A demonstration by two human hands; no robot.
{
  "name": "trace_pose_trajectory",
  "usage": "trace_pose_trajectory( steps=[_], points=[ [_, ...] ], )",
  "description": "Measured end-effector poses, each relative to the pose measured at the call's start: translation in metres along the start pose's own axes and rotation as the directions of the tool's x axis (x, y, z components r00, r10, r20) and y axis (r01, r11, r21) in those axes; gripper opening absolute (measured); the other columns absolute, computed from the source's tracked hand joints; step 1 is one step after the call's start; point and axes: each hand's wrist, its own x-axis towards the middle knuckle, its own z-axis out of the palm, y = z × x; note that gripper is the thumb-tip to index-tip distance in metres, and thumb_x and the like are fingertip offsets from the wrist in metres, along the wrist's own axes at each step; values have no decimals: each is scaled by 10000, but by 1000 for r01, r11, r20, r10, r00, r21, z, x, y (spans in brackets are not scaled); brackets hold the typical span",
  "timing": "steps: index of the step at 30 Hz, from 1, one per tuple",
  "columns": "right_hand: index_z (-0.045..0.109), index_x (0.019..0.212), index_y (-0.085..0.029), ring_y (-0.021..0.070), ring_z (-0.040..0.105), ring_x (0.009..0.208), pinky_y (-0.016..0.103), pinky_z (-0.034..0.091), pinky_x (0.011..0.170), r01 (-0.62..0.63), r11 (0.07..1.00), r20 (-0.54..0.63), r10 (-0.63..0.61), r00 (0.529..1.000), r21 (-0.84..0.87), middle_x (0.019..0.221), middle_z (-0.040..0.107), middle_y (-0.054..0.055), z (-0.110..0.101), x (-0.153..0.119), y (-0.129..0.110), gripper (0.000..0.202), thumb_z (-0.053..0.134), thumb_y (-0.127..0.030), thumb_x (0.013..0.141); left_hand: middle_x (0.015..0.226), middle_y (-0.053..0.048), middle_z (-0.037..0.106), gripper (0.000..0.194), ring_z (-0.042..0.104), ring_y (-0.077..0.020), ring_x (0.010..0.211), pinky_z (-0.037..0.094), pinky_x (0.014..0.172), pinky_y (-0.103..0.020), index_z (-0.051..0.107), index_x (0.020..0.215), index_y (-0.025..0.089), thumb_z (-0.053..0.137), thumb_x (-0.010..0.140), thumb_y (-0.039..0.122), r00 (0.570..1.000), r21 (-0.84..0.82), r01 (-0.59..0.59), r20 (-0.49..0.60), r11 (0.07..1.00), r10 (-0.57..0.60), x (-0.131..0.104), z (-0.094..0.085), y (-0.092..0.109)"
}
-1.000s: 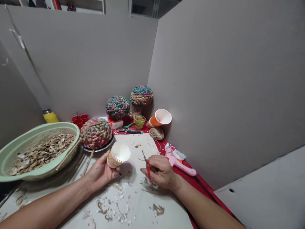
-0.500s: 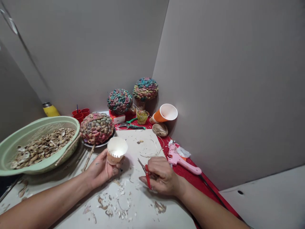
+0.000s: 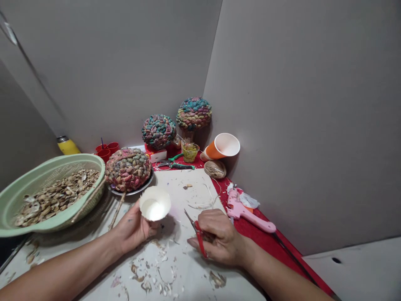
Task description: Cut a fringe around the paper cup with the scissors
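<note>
My left hand [image 3: 134, 229] is wrapped round a paper cup [image 3: 154, 200], whose white inside faces me. Small cuts or notches show along the cup's rim, and its lower outside is mostly hidden by my fingers. A pair of red-handled scissors [image 3: 200, 239] is in my right hand [image 3: 219, 236], its blades pointing up and left toward the cup without touching it. Behind the cup, a ball covered in coloured shells [image 3: 128, 167] rests on a metal plate [image 3: 138, 190], with a stick coming out of its near side.
At left stands a green colander [image 3: 46, 223] full of nutshells. A pink glue gun [image 3: 249, 211] lies at right near a twine roll [image 3: 215, 169] and an orange cup [image 3: 221, 147]. Pliers [image 3: 178, 165] and two more shell balls [image 3: 158, 131] are behind. Shell scraps litter the board.
The cup has tipped so its opening faces me more and its outer side shows less. The scissors stay in my right hand. The whole view has shifted slightly.
</note>
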Motion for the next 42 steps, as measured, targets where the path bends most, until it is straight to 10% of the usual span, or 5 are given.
trace_pose_trajectory(
  steps=[4, 9, 15, 29, 42],
  points=[
    [290, 589, -210, 79, 268, 464, 252, 211, 465, -250, 928, 162, 211, 964, 278, 524, 262, -75, -5, -1, -8, 471, 642, -310, 886, 762, -61, 744, 279, 667, -159, 585, 533, 518, -226, 693, 919, 133, 734, 824, 392, 992, 49, -113, -48, 992, 116, -1, 2, 0],
    [250, 534, -208, 55, 197, 450, 224, 155, 407, -609, 700, 560, 353, 750, 374, 489, 230, -93, -15, 0, -16, 529, 706, -304, 784, 759, -27, 728, 378, 655, -153, 642, 554, 652, -248, 718, 895, 154, 806, 727, 480, 909, 293, -364, -95, 884, 406, -3, 1, -1],
    [279, 535, -209, 49, 246, 442, 192, 173, 389, -771, 579, 703, 430, 566, 266, 490, 254, -92, -16, 1, -10, 488, 705, -278, 763, 770, -6, 708, 406, 617, -147, 665, 500, 609, -221, 731, 897, 170, 854, 656, 473, 862, 370, -419, -125, 829, 491, 0, 1, 0],
    [389, 523, -174, 25, 247, 422, 139, 167, 366, -794, 540, 732, 416, 540, 279, 450, 321, -92, 3, -5, -2, 408, 690, -307, 766, 836, -12, 729, 397, 613, -136, 704, 480, 631, -215, 750, 952, 191, 846, 683, 467, 873, 548, -330, -133, 769, 469, 1, -3, 2],
    [431, 502, -152, 35, 316, 411, 156, 253, 382, -864, 394, 717, 498, 488, 314, 465, 336, -68, 1, -7, 6, 574, 760, -537, 774, 1047, -86, 774, 459, 720, -246, 967, 550, 874, -352, 663, 1203, 200, 797, 783, 325, 978, 223, -209, 63, 952, 200, 1, 2, -6]
  ],
)
